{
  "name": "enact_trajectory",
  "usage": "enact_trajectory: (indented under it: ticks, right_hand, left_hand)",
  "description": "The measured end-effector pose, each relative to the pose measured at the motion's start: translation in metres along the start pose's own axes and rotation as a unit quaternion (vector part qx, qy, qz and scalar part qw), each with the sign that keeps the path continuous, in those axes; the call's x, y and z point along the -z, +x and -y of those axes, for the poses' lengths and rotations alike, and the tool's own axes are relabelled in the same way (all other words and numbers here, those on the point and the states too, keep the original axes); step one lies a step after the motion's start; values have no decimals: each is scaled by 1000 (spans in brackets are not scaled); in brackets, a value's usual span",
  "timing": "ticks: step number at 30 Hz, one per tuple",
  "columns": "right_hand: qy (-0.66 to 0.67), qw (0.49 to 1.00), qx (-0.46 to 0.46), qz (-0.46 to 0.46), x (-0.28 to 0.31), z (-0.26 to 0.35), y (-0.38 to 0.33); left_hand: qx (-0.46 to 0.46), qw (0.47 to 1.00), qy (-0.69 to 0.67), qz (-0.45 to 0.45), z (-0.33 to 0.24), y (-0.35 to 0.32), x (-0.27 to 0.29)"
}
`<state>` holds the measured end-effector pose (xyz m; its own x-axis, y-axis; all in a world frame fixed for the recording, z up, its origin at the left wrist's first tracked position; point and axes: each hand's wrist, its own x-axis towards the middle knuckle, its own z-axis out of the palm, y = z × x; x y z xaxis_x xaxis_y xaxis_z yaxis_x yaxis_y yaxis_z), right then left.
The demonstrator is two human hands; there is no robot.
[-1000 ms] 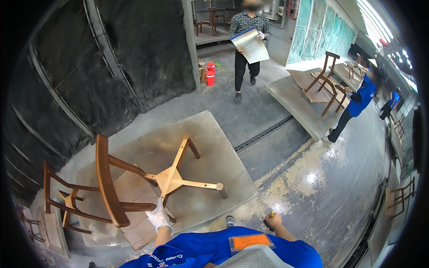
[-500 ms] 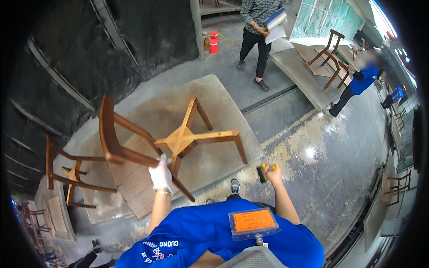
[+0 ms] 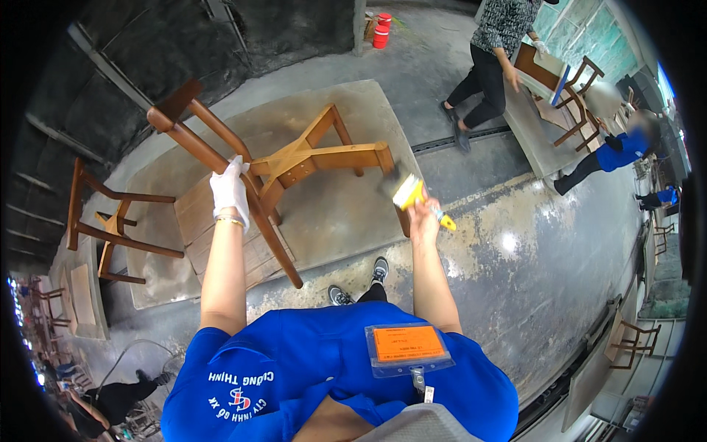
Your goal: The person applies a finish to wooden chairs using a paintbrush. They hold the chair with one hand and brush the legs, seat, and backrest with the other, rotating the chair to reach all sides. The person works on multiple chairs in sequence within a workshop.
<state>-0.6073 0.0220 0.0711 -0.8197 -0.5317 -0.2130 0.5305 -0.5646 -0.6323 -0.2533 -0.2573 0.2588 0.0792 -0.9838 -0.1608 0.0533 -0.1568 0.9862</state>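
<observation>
Concrete floor below: gloved left hand clenches the stiff, weighty chair by a leg; right hand grips a brush.

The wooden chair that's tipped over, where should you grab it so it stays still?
Grab the wooden chair by its long back leg, from the person's left side, the way the gloved left hand does. That leg is a slim round bar a hand can wrap around. It also seems best because the right hand holds a yellow-handled brush by the far leg.
</observation>
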Motion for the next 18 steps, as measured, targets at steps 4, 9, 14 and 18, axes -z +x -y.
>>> enact_trajectory:
  ticks: [4,9,14,18]
  right_hand:
    - [-176,907,-20,-382,70,-23,-7]
    - [-122,973,39,-190,-50,-27,20]
    - [16,992,31,123,-60,-2,27]
    - [-124,935,-65,-326,42,-9,17]
  left_hand:
    - [31,998,35,50,16,12,3]
    - [46,994,69,76,37,23,8]
    - [61,988,123,74,45,37,9]
    - [72,983,128,111,55,30,12]
